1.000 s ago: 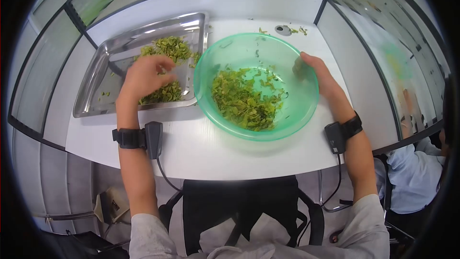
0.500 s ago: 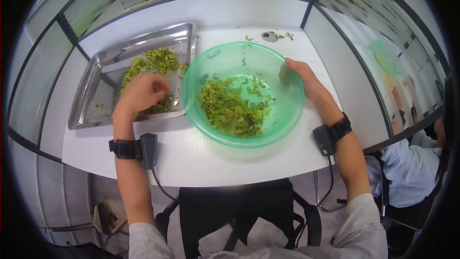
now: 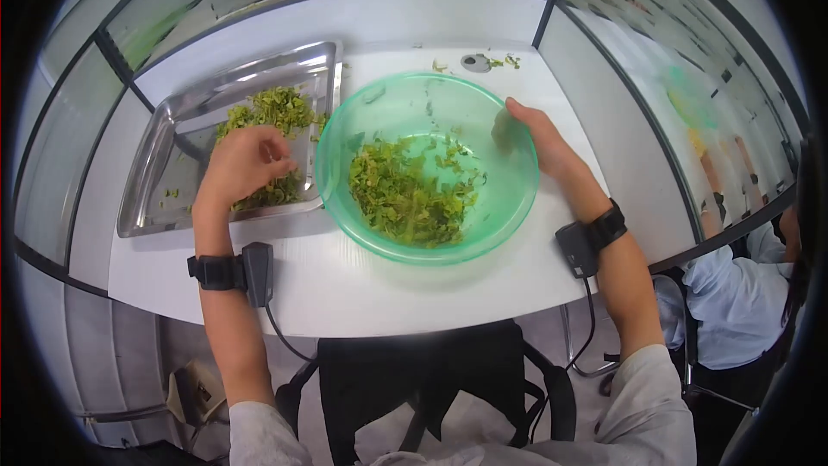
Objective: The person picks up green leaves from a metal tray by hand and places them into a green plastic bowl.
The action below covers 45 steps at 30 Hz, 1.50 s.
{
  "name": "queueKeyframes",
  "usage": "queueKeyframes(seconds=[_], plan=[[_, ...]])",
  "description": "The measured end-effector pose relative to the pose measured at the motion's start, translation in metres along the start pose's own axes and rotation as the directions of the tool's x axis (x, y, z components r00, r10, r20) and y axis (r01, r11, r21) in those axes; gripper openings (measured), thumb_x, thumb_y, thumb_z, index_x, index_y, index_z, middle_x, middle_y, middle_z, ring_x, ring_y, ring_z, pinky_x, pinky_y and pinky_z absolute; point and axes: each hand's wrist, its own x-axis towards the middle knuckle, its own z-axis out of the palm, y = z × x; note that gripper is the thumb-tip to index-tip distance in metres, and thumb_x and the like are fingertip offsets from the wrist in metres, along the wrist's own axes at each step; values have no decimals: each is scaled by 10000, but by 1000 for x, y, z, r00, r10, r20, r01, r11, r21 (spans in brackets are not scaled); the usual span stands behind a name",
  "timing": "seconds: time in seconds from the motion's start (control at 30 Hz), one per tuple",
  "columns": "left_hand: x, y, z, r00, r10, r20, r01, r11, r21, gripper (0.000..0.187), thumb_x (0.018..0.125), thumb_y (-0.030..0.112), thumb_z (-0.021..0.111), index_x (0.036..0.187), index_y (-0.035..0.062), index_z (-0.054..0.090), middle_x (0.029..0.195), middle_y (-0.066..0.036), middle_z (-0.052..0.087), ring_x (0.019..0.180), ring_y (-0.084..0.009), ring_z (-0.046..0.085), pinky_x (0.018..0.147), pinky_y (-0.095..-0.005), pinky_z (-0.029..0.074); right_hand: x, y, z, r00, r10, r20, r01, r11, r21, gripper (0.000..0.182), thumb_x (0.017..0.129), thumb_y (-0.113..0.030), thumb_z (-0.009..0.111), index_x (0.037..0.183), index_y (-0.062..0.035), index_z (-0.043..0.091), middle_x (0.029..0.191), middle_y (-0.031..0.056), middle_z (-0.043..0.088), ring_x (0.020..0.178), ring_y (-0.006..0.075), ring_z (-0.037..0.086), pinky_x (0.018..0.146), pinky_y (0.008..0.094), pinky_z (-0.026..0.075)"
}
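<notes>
A translucent green bowl point(image 3: 509, 207) holds a heap of chopped green leaves point(image 3: 405, 194), gathered at its lower left. My right hand point(image 3: 533, 134) grips the bowl's right rim, thumb on top and fingers behind the wall. Over the near part of a shallow steel tray point(image 3: 151, 181), left of the bowl, is my left hand point(image 3: 248, 164). Its fingers are curled together above the tray's own pile of chopped leaves point(image 3: 272, 110); whatever they pinch, if anything, is too small to make out.
A round cable hole point(image 3: 475, 62) with leaf scraps beside it is at the back of the white table point(image 3: 345, 293). Low partitions with striped glass enclose the left, back and right. Beyond the right one sits another person in a light blue top point(image 3: 733, 302).
The whole view has shifted slightly, moving the table and its contents a little to the left in the picture. My left hand's fingers are curled a bit closer; my right hand keeps its hold.
</notes>
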Motion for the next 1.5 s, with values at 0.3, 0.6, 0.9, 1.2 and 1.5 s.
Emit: queueKeyframes(seconds=[0.3,0.6,0.9,1.2,1.5], plan=[[2,-2,-3,994,-46,-95,39,996,-77,121,695,80,770,723,4,681,639,-54,650,578,-92,581,562,-250,456,2,10,-6,997,-58,-44,67,971,228,541,997,-478,322,923,-40,630,871,38,648,810,120,581,779,271,452],[7,-21,-1,989,-37,-146,9,983,-186,124,754,95,712,844,10,706,726,-97,687,660,-160,660,644,-275,496,-3,9,-5,994,-29,-101,43,989,139,504,998,-446,354,895,-38,632,844,41,643,808,122,589,775,275,462],[8,-35,-2,988,-77,-135,47,977,-210,204,856,158,616,971,2,680,768,-99,700,689,-146,660,655,-278,491,-2,15,-4,977,-18,-211,23,1000,19,446,980,-415,431,890,-29,636,811,26,641,742,102,584,705,261,472],[2,-17,-8,994,-62,-94,57,997,-54,220,787,205,690,994,130,690,920,-26,701,777,-188,670,675,-316,506,-10,-7,7,988,4,-152,11,995,98,416,974,-391,462,961,-17,644,865,0,629,776,74,549,740,233,445],[2,-16,-6,982,-36,-185,29,999,-37,189,810,233,652,957,123,697,860,-58,702,780,-210,670,695,-326,511,-9,0,2,992,-6,-128,17,997,80,251,956,-257,515,1034,-47,627,852,-34,607,763,31,544,677,189,444]])
